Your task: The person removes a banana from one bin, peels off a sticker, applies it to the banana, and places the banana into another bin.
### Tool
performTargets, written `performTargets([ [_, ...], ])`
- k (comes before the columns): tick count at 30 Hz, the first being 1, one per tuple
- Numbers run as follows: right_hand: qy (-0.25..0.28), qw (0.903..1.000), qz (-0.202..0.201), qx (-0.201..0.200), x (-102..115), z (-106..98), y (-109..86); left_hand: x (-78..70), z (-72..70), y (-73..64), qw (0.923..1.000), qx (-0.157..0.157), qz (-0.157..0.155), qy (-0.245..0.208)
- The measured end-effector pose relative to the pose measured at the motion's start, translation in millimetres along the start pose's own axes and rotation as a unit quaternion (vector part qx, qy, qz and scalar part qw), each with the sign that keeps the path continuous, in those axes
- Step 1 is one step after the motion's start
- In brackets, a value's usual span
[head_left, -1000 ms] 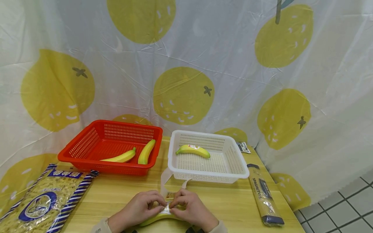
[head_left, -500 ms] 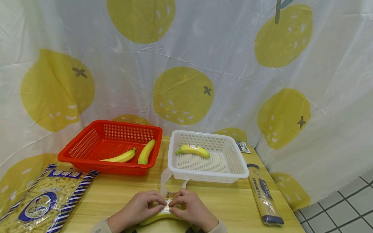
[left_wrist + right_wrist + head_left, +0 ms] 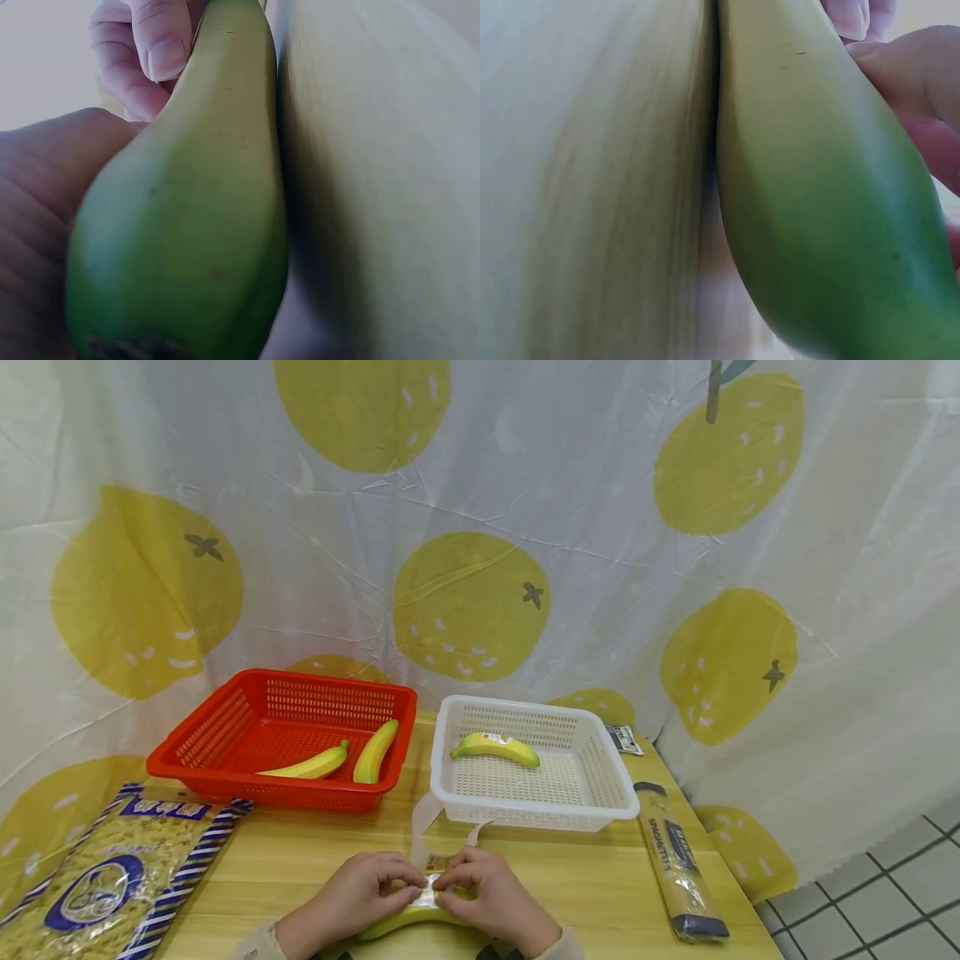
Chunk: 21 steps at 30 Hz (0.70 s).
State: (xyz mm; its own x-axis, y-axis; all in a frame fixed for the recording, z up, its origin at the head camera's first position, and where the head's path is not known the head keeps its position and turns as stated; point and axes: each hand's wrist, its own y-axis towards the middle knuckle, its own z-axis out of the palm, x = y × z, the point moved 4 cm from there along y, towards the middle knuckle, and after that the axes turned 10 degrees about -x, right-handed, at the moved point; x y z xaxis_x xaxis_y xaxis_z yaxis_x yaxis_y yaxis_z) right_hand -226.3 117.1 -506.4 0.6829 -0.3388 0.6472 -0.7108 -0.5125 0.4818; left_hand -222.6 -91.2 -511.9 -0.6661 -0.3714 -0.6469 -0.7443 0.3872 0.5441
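Note:
A yellow-green banana (image 3: 408,922) lies on the table in front of me. My left hand (image 3: 366,893) and right hand (image 3: 491,893) meet over it from either side. Their thumbs and forefingers pinch a shiny white sticker (image 3: 429,896) at the banana's upper side. The left wrist view shows bent fingers (image 3: 166,56) beside the banana, its green end close to the camera. In the right wrist view, the thumb (image 3: 911,67) touches the peel near a fingertip. A pale strip of labels (image 3: 426,817) curls behind the hands, partly hidden.
A red basket (image 3: 281,787) holding two bananas stands at the back left. Beside it, a white basket (image 3: 525,811) holds one banana with a label. A pasta bag (image 3: 123,872) lies at left, a spaghetti pack (image 3: 681,864) at right. A curtain (image 3: 480,502) hangs behind.
Both hands stay in nearly the same place on the banana. The white sticker shows a little more plainly between the fingertips.

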Motion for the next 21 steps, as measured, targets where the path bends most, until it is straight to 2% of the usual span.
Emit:
performTargets([
  [7, 0.002, 0.9999, 0.016, 0.004, -0.4, 0.3, -0.1, 0.3, -0.9, -0.8, 0.9996, 0.009, -0.026, 0.005],
  [15, 0.005, 0.9989, 0.045, 0.005, -2.5, -0.2, 0.5, 0.1, -1.3, 0.0, 0.999, 0.018, -0.039, 0.007],
  [21, 0.002, 0.9984, 0.056, 0.005, -3.3, -0.4, 0.9, 0.1, -2.4, 1.2, 0.9986, 0.019, -0.04, 0.027],
])
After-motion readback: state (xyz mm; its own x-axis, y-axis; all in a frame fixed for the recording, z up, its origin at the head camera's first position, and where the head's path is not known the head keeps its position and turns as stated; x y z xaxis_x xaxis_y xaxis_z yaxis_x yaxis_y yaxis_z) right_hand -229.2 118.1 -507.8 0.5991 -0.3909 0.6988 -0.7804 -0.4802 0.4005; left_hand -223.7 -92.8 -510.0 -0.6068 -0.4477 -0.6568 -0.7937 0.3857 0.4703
